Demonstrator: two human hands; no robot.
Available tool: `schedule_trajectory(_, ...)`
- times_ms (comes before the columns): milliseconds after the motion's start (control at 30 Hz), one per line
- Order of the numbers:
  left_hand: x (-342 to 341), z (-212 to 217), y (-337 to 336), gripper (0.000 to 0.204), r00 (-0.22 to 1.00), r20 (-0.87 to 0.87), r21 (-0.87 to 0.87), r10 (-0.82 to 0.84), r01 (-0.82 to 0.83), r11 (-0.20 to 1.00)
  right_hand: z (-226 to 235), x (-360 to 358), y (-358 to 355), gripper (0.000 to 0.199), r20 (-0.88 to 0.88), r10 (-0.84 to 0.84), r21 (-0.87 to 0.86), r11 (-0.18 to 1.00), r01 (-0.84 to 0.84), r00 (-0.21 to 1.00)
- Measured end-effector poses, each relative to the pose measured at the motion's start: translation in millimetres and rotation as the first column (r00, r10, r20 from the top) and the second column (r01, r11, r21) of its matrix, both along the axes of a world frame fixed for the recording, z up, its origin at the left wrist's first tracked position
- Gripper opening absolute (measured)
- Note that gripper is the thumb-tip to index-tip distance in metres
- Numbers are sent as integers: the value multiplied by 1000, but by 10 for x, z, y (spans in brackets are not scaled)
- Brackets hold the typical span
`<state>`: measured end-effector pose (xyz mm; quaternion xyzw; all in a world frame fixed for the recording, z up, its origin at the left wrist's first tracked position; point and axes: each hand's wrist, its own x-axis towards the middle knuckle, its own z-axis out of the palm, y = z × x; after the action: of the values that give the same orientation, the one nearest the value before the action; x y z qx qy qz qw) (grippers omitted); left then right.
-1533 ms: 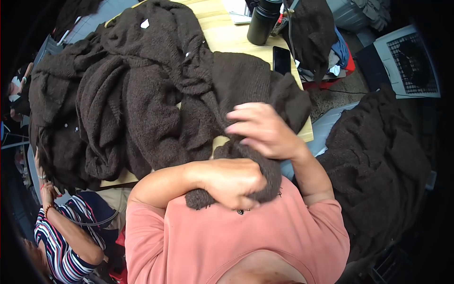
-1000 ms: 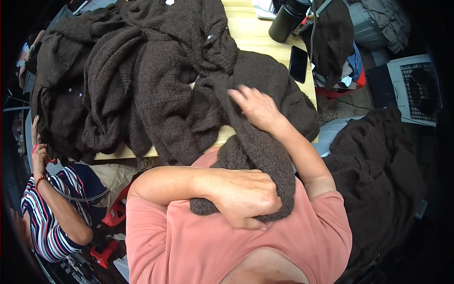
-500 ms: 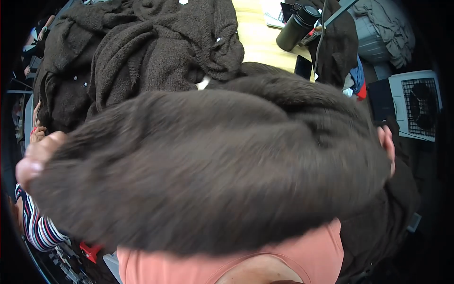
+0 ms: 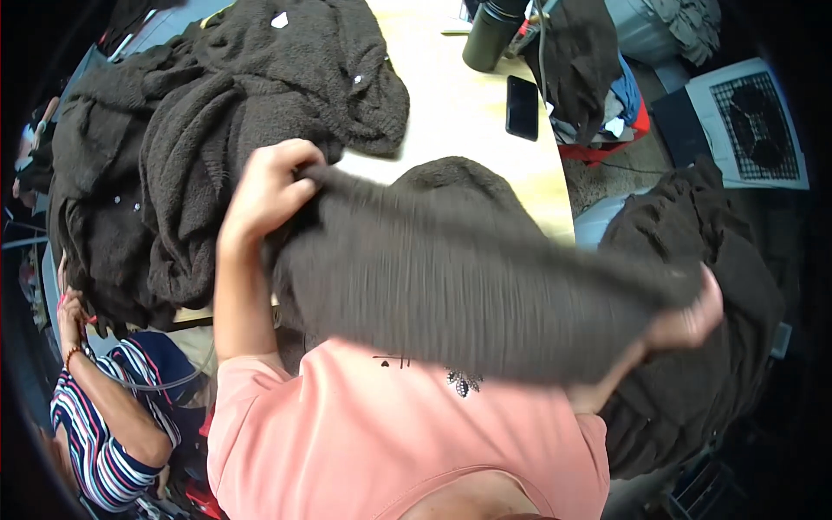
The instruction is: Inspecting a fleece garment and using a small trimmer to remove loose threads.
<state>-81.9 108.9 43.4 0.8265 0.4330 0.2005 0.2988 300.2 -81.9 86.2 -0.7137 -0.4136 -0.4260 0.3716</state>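
A dark brown fleecy garment [image 4: 468,277], blurred by motion, is stretched in the air across my front. My left hand [image 4: 276,186] grips its upper left corner, fingers closed on the cloth. At the other end, my right hand [image 4: 693,314] is closed round the right edge of the garment, smeared by motion. Part of the cloth bulges up behind the stretched edge, over the pale yellow table [image 4: 433,78]. Its exact kind of garment cannot be made out.
More dark brown fleece [image 4: 286,95] is heaped on the table's left, and another dark pile [image 4: 693,347] lies at my right. A black bottle [image 4: 490,39] and a phone [image 4: 522,108] are on the table. A person in a striped top [image 4: 121,407] works at left; a fan [image 4: 763,126] stands far right.
The garment has dropped and been pulled into a flatter strip, showing more of the table. My left hand has moved right and upward; my right hand is slightly lower.
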Motion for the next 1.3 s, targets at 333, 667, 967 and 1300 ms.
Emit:
schedule_trajectory(333,-460,-1246,-112,13,846,-10,-180,533,-526,831,-973,-346,792,16,-810,352,-163,635,-755,470)
schedule_trajectory(667,152,-437,-120,9,426,689,-653,586,15,757,-913,-1316,1491,37,-635,720,-370,35,-928,280)
schedule_trajectory(967,329,283,-591,38,639,767,-202,66,143,969,-568,-1140,1638,31,-411,879,-98,220,-971,241)
schedule_trajectory(1300,857,23,-162,14,350,725,-586,594,-140,798,-517,-1194,1093,20,-341,936,143,-36,-989,-84)
